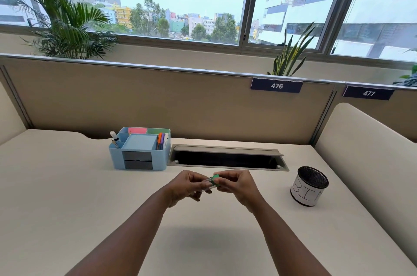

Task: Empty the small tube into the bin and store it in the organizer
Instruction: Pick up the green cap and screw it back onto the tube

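Both hands meet above the middle of the desk around a small clear tube (208,183) with a green cap (216,179). My left hand (186,185) grips the tube's clear body. My right hand (237,184) pinches the green cap end. The tube lies roughly level between them; what is inside it is too small to tell. The bin (308,186), a black mesh cup wrapped in white paper marked "BIN", stands to the right of my hands. The blue organizer (140,149), with pens, sticky notes and grey drawers, sits behind and to the left.
An open cable slot (228,158) with a raised metal flap runs along the desk behind my hands. A beige partition (158,99) closes the back and a cushioned divider (365,151) closes the right side. Plants stand behind the partition.
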The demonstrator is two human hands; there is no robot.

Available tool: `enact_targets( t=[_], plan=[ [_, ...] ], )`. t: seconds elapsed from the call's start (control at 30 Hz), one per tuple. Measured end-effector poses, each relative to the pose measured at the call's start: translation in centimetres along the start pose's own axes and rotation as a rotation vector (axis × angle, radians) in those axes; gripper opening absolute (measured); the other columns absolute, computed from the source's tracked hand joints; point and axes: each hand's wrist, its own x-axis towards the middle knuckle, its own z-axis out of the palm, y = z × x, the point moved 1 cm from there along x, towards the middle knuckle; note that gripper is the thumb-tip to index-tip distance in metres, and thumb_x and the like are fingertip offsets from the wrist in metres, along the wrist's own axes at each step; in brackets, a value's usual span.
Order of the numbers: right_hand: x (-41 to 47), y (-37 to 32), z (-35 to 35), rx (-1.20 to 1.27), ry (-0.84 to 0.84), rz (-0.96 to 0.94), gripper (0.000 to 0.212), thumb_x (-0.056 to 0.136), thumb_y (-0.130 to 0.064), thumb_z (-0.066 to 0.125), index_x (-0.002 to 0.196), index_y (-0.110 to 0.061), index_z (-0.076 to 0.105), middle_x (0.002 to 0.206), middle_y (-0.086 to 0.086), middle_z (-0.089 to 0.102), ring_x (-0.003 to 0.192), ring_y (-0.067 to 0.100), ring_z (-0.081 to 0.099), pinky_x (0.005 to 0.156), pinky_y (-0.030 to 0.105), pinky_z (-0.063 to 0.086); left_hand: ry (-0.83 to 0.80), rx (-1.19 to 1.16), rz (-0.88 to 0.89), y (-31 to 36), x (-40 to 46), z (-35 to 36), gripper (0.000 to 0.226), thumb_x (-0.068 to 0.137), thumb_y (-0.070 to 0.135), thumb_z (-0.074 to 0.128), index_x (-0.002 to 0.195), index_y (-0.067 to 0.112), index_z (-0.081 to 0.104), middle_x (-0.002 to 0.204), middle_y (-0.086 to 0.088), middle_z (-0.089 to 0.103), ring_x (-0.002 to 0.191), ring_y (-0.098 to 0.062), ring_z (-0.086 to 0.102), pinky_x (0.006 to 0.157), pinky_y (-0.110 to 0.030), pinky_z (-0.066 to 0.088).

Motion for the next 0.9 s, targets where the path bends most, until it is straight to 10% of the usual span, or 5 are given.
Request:
enact_targets(
  t=[0.67,0.9],
  plan=[
    [0.1,0.3,-0.4,-0.018,0.010,0.021,0.031,0.078,0.003,0.065,0.109,-0.002,0.063,0.094,0.010,0.066,0.078,0.014,0.066,0.065,0.014,0.057,0.307,0.011,0.113,-0.8,1.3,1.5,0.037,0.072,0.000,0.074,0.107,0.002,0.062,0.105,-0.017,0.065,0.087,-0.024,0.060,0.066,-0.023,0.051],
    [0.2,1.2,-0.1,0.026,0.093,0.042,0.018,0.080,-0.005,0.065,0.095,0.005,0.068,0.084,0.017,0.068,0.067,0.017,0.065,0.057,0.014,0.057,0.336,0.163,0.209,-0.2,1.2,1.5,0.031,0.067,0.000,0.078,0.097,0.002,0.069,0.092,-0.011,0.068,0.075,-0.006,0.058,0.057,-0.005,0.049]
  ],
)
